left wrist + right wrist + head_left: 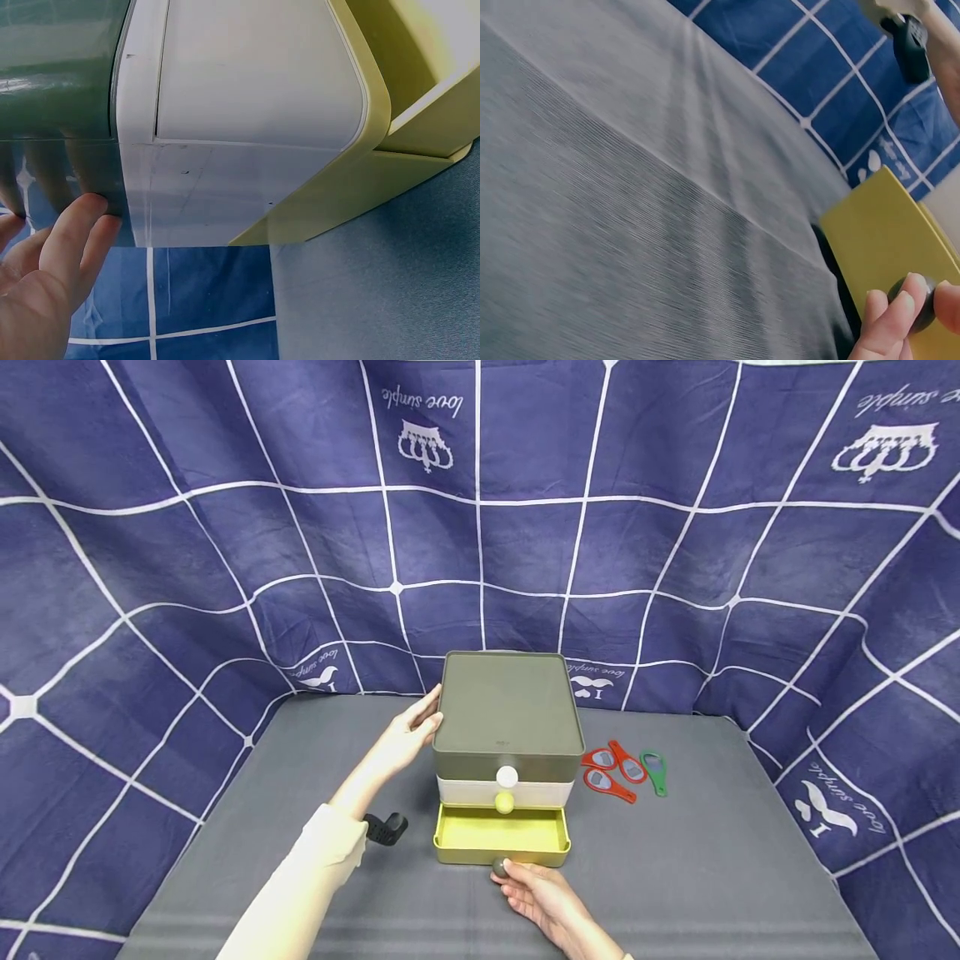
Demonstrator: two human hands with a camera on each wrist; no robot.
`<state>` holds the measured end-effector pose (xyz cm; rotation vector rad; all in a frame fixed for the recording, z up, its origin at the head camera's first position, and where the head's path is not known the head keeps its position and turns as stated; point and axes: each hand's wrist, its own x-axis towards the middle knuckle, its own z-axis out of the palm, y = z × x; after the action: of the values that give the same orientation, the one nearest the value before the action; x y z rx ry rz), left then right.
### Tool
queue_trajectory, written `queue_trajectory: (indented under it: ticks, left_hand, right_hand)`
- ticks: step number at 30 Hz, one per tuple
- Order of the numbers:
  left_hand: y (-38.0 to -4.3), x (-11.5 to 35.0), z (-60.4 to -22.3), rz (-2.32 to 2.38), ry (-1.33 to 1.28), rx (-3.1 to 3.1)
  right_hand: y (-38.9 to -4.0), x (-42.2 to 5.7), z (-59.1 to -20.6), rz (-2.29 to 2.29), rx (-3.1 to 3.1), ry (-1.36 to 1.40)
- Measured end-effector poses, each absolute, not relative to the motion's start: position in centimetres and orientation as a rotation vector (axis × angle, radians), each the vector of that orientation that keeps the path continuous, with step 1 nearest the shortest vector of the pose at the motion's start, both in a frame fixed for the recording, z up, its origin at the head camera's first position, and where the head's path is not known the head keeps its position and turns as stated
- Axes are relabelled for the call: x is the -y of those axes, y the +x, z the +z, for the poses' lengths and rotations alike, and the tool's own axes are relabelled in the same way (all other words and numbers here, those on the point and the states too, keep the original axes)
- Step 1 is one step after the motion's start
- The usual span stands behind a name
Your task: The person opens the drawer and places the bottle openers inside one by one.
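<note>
A three-tier drawer cabinet (510, 703) is being supported by the grey-covered desk (697, 877). Its top tier is being finished in dark green, its middle tier in white and its lowest tier in yellow.

Right side: the dark knob (499, 866) of the bottom drawer (502, 828) is being pinched between the thumb and fingers of the right hand (543, 897). The bottom drawer is being held out from the front of the cabinet, and its yellow interior is being exposed above the front panel.

Left side: the dark green side wall of the top tier is being touched by the fingers of the left hand (408, 735). These fingers are being held extended and slightly spread. A black device (386, 828) is being worn at the left wrist, just beyond the cuff of a cream sleeve (322, 852).

Upper tiers: a white knob (507, 777) is being carried by the dark green front, and a yellow knob (505, 802) by the white front below it.

Surroundings: three red tools (611, 785) and one green tool (655, 772) are being laid out flat near the cabinet's right side. The desk is being bordered by a navy curtain (525, 547) patterned with white lines.
</note>
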<state>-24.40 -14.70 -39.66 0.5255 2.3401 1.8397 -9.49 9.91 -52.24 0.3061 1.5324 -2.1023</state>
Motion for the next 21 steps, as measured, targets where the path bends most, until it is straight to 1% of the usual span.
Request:
queue_trajectory:
  ticks: [6,13,21]
  left_hand:
    - [-24.4,14.6,-39.8,1.821,0.532,-2.348]
    - [-24.3,14.6,-39.7,1.843,0.542,-2.328]
    - [-24.3,14.7,-39.6,1.853,0.545,-2.319]
  right_hand:
    - [-8.1,-9.7,-52.8,-2.113,-1.538,0.304]
    - [-7.7,-10.0,-52.9,-2.093,-1.560,0.269]
    - [-7.2,-13.0,-52.0,-2.054,-1.517,0.209]
